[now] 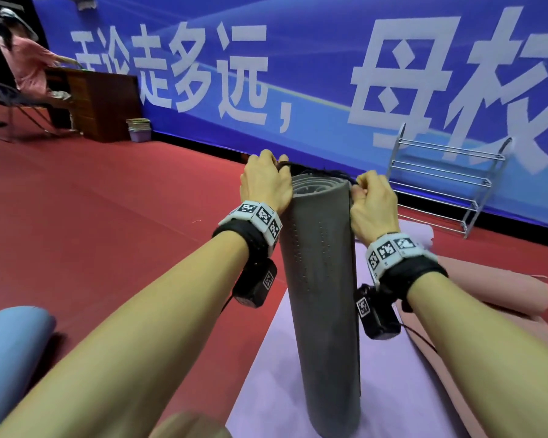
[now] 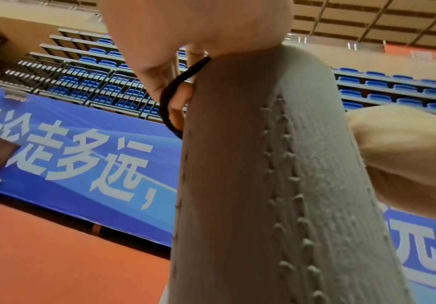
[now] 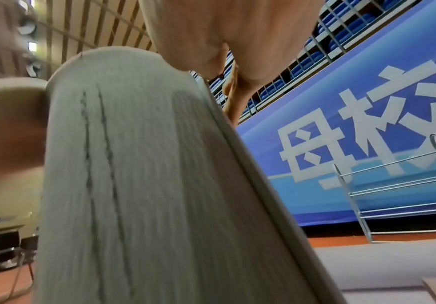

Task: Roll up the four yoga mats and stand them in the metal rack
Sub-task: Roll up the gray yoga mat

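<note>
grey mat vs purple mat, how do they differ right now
The grey mat is rolled tight and stands upright; the purple mat lies flat, unrolled, under it. Both hands, left hand and right hand, stretch a black band over the grey mat's top; the purple mat is untouched. Neither is in the rack.

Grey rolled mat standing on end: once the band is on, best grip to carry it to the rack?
Probably the grey mat at mid-body, wrapping from the right side, where the loose outer edge runs down the roll, so the palm pins the flap. It stands upright on the lilac mat; both hands stretch the black band over its top, leaving the middle free.
</note>
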`<state>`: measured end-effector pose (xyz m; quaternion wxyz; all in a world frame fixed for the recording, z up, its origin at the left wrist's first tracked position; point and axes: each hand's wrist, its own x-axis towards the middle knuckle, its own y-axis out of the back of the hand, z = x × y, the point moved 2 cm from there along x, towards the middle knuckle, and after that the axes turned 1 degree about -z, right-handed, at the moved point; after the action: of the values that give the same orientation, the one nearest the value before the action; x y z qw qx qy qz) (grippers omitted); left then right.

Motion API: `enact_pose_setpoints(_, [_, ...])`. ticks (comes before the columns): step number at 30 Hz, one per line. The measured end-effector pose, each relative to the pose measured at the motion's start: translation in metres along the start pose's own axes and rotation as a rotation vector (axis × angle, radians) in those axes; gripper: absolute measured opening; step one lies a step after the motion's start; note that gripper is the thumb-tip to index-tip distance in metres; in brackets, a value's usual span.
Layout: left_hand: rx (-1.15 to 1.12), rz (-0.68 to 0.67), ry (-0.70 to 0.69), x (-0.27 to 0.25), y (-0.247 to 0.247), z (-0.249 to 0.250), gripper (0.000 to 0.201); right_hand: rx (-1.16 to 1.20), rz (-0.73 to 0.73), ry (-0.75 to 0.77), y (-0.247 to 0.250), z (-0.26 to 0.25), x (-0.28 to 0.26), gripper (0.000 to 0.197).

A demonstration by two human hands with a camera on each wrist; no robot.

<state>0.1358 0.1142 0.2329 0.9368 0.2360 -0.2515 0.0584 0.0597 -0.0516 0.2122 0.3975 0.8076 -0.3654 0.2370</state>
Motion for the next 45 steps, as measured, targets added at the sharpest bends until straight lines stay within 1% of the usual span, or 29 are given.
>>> enact_pose_setpoints(2, [-0.010, 0.021, 0.053, 0.002, -0.004, -0.004, 0.043, 0.043, 0.007, 0.040, -0.007, 0.009, -0.016, 0.012])
enact_pose_setpoints(5, [-0.028, 0.113, 0.058, 0.003, -0.006, -0.007, 0.057, 0.068, 0.032, 0.181, -0.012, 0.017, -0.027, 0.006])
enact_pose_setpoints(7, [-0.047, 0.160, 0.057, 0.005, -0.005, -0.010, 0.063, 0.042, -0.006, 0.290, -0.013, 0.022, -0.030, 0.006])
enact_pose_setpoints(10, [-0.087, 0.206, 0.057, 0.007, -0.010, -0.016, 0.064, -0.024, -0.075, 0.379, -0.011, 0.030, -0.029, 0.006])
enact_pose_setpoints(13, [-0.214, 0.291, 0.014, 0.003, -0.015, -0.023, 0.059, -0.081, -0.123, 0.412, -0.006, 0.036, -0.026, 0.010])
enact_pose_setpoints(15, [-0.258, 0.308, -0.015, -0.008, -0.020, -0.025, 0.059, -0.107, -0.187, 0.419, 0.000, 0.040, -0.027, 0.012])
enact_pose_setpoints(17, [-0.321, 0.248, -0.093, -0.024, -0.029, -0.026, 0.056, -0.132, -0.244, 0.360, 0.005, 0.045, -0.029, 0.016])
enact_pose_setpoints(19, [-0.323, 0.159, -0.176, -0.036, -0.039, -0.032, 0.042, -0.173, -0.246, 0.237, 0.010, 0.049, -0.025, 0.013])
enact_pose_setpoints(21, [-0.309, 0.025, -0.207, -0.043, -0.047, -0.046, 0.032, -0.211, -0.249, 0.116, 0.016, 0.053, -0.019, 0.006])
enact_pose_setpoints(22, [-0.289, -0.054, -0.238, -0.045, -0.051, -0.054, 0.032, -0.214, -0.253, 0.081, 0.019, 0.056, -0.015, 0.005])
enact_pose_setpoints(24, [-0.155, -0.219, -0.332, -0.050, -0.057, -0.066, 0.034, -0.206, -0.243, 0.014, 0.023, 0.062, -0.014, 0.006])
enact_pose_setpoints(26, [0.069, -0.330, -0.367, -0.054, -0.063, -0.074, 0.026, -0.226, -0.231, -0.038, 0.022, 0.067, -0.017, 0.009])
enact_pose_setpoints(27, [0.145, -0.353, -0.353, -0.053, -0.066, -0.076, 0.027, -0.251, -0.227, -0.064, 0.020, 0.070, -0.020, 0.010])
enact_pose_setpoints(29, [0.188, -0.360, -0.306, -0.044, -0.072, -0.080, 0.025, -0.275, -0.228, -0.121, 0.017, 0.077, -0.023, 0.011])
enact_pose_setpoints(32, [0.140, -0.366, -0.216, -0.036, -0.077, -0.077, 0.017, -0.224, -0.205, -0.166, 0.015, 0.073, -0.021, 0.015])
enact_pose_setpoints(34, [0.046, -0.408, -0.080, -0.039, -0.079, -0.073, 0.018, -0.134, -0.168, -0.221, 0.016, 0.067, -0.020, 0.025])
enact_pose_setpoints(36, [-0.063, -0.398, 0.026, -0.038, -0.084, -0.076, 0.017, -0.022, -0.119, -0.298, 0.016, 0.060, -0.021, 0.032])
enact_pose_setpoints(37, [-0.134, -0.392, 0.083, -0.037, -0.084, -0.078, 0.017, -0.008, -0.087, -0.317, 0.015, 0.058, -0.022, 0.033])
enact_pose_setpoints(40, [-0.318, -0.359, 0.194, -0.025, -0.085, -0.087, 0.019, -0.107, -0.002, -0.348, 0.009, 0.053, -0.022, 0.037])
enact_pose_setpoints(42, [-0.470, -0.325, 0.330, -0.022, -0.083, -0.081, 0.024, -0.137, 0.023, -0.405, 0.005, 0.051, -0.020, 0.037])
enact_pose_setpoints(43, [-0.502, -0.317, 0.349, -0.021, -0.082, -0.079, 0.025, -0.149, 0.024, -0.421, 0.003, 0.049, -0.019, 0.036])
enact_pose_setpoints(45, [-0.498, -0.311, 0.319, -0.022, -0.078, -0.075, 0.026, -0.177, 0.023, -0.424, 0.001, 0.045, -0.017, 0.029])
